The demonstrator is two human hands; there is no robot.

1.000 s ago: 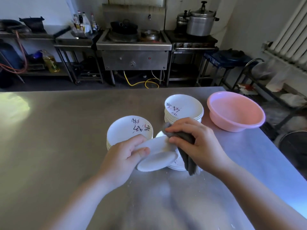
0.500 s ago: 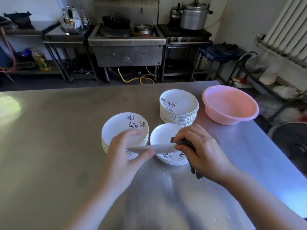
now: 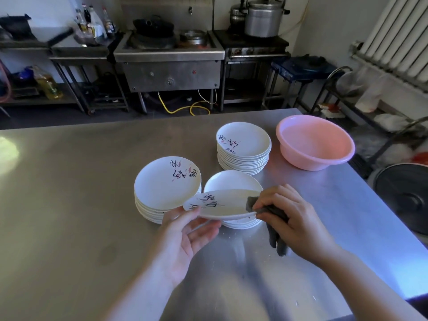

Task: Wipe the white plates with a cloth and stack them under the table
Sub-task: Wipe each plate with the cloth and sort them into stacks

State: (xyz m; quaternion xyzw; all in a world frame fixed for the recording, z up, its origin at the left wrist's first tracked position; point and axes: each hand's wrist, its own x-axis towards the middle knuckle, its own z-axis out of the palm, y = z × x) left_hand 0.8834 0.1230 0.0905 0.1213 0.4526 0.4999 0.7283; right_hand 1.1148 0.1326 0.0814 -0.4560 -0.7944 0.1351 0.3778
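Head view: left hand (image 3: 185, 237) holds plate (image 3: 222, 205) (rim against cloth (image 3: 273, 218)).

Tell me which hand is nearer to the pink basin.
Right. The right hand, gripping the grey cloth at the held plate's rim, sits just below the pink basin; the left hand holds the plate's far-left edge.

Pink basin (image 3: 316, 144) beside steel stove (image 3: 170, 59)

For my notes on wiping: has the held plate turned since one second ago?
Yes. The held plate then faced underside up over the near stack; now its printed face shows, nearly level.
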